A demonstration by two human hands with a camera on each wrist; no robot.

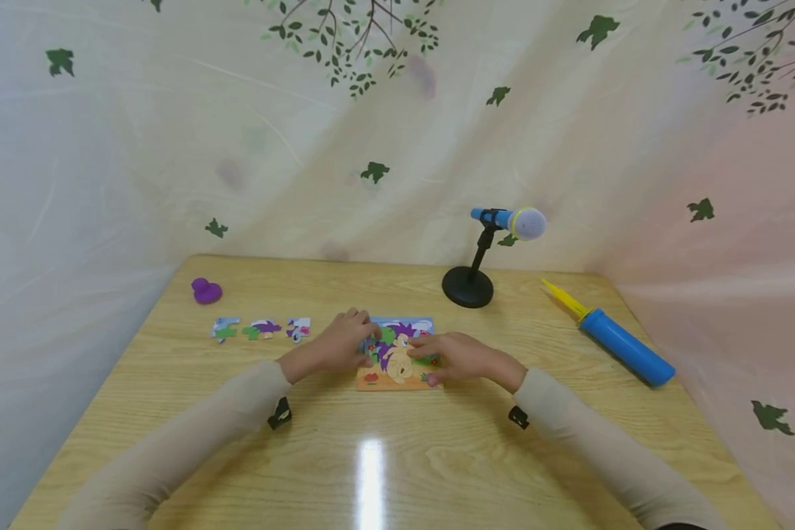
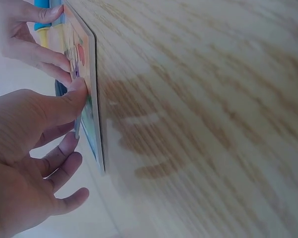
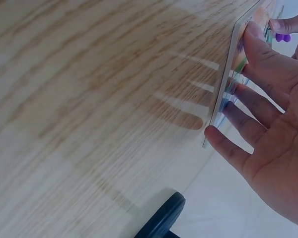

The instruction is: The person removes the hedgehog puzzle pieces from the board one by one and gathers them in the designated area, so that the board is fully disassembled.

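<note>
A colourful jigsaw puzzle board (image 1: 400, 384) with a purple-haired cartoon figure lies flat on the wooden table. At its left side is my left hand (image 1: 340, 342); it pinches a thin puzzle piece (image 2: 77, 127) between thumb and fingers, just over the board. Most of that piece is hidden by the fingers. My right hand (image 1: 465, 355) rests on the board's right side, fingers spread and loosely bent, thumb near the lower right. In the right wrist view, its fingertips touch the board's face and edge.
Left of the board lie several loose puzzle pieces (image 1: 261, 330) in a row. A purple rubber duck (image 1: 207, 291) sits behind them. At the back stands a microphone (image 1: 527, 224) on a black stand (image 1: 467, 288). A blue and yellow hand pump (image 1: 626, 347) lies at the right.
</note>
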